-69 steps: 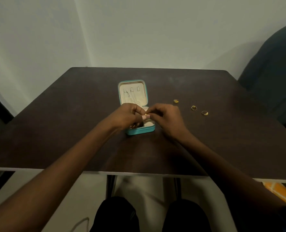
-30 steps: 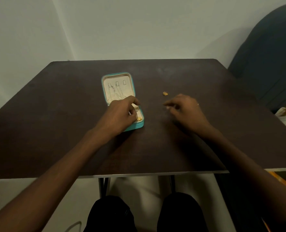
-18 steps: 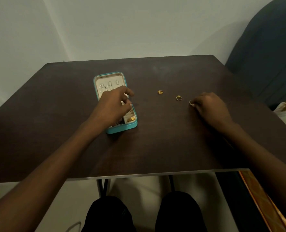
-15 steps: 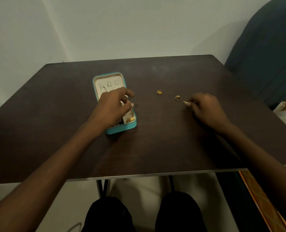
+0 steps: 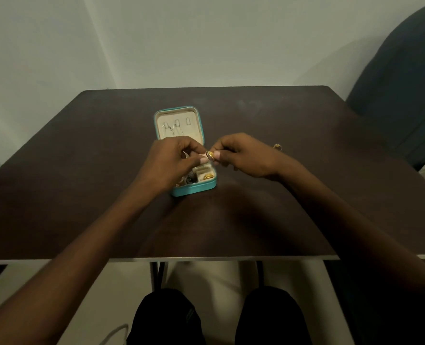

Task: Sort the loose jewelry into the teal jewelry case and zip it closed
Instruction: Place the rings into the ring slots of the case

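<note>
Right hand [image 5: 246, 155] has fetched a gold ring [image 5: 209, 154] from worktop [image 5: 306, 195]; both grips pinch it over teal case [image 5: 194, 190]. Left hand [image 5: 171, 163] helps; insertion next.

Bare forearms, no sleeves visible; black trousers [image 5: 214, 317] over both knees; pale fingernails.

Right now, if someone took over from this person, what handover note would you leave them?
Left hand and right hand both pinch one gold ring above the open teal jewelry case.
Done: a gold piece and dark items already sit in the case's front compartments; a chain hangs on the lid hooks.
Left: seat this ring, fetch the gold ring on the table beyond the right hand, then zip the case.
</note>
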`<state>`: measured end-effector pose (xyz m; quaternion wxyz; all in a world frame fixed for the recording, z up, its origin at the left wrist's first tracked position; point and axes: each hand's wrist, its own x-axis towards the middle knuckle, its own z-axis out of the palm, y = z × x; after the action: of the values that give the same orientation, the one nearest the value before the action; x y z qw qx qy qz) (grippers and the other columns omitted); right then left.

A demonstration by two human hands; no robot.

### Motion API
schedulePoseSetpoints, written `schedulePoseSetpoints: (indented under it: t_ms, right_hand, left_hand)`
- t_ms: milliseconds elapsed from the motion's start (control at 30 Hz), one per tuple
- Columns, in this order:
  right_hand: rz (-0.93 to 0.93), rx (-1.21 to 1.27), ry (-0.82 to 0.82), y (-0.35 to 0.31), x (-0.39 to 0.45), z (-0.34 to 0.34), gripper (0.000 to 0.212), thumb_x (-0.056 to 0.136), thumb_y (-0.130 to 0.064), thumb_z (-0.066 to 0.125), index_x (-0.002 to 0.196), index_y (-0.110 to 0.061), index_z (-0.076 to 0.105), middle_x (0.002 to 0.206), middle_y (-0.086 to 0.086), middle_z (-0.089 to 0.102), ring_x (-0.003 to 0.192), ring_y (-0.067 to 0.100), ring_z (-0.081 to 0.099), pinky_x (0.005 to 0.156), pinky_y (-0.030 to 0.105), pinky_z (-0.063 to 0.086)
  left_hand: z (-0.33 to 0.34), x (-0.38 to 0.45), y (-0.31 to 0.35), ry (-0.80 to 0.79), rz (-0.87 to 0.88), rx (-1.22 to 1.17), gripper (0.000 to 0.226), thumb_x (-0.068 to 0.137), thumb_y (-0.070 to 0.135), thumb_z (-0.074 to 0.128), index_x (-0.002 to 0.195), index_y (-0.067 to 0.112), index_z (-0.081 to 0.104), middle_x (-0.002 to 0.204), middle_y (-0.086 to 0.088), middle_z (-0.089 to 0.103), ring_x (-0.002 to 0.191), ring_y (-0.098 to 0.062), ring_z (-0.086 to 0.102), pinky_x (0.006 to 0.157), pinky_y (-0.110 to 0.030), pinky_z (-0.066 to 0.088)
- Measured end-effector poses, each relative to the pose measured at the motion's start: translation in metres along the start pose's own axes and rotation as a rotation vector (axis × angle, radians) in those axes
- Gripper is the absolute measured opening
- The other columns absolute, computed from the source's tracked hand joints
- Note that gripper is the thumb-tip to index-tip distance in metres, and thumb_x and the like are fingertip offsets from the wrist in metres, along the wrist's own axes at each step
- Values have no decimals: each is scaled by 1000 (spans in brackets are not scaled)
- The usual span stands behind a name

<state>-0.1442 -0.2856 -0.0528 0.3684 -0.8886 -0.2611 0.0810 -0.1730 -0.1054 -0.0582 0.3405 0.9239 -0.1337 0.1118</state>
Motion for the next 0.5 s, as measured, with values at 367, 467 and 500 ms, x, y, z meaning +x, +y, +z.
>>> schedulePoseSetpoints:
  t_ms: [367,467,500]
  right_hand:
    - [79,69,-94,-4,15,12,17,92,-16,54,99,-4,64,93,5,67,77,4,60,57,9,46]
    - [38,-44,33,1,17,21,14,91,-14,56,99,-10,66,100,6,69,90,9,63,71,19,52]
    - [25,-105,57,3,17,23,15,92,-15,54,100,-11,66,104,6,69,92,9,62,72,18,50]
  left_hand:
    - [10,-4,-16,34,-39,84,12,87,20,63,94,15,72,94,-1,71,78,-5,57,69,-18,44]
    - [17,-3,-18,43,-80,113,13,87,22,63,94,15,72,98,-1,71,78,-4,53,63,-10,36]
    - [19,-3,-18,23,-83,134,14,86,24,64,94,15,73,99,-1,71,79,-4,53,61,-10,35]
